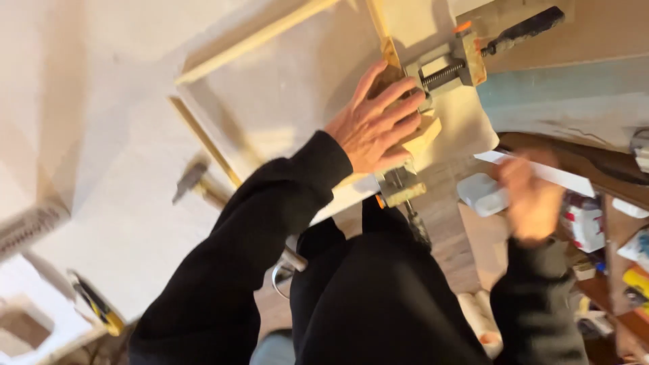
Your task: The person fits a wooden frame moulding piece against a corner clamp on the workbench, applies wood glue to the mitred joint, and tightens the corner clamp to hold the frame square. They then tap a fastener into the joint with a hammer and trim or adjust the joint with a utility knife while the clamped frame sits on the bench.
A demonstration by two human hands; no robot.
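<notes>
Black-sleeved left hand [373, 122] lies open, flat on clamped frame corner [405, 101]; blurred right hand [531, 196], grip unclear, might nudge it askew

A pale, flat white table [122, 135] is seen carrying a light wooden frame [270, 88], clamped at its corner by a metal corner clamp [443, 71]. A small hammer [193, 177] is laid beside the frame's edge.
</notes>
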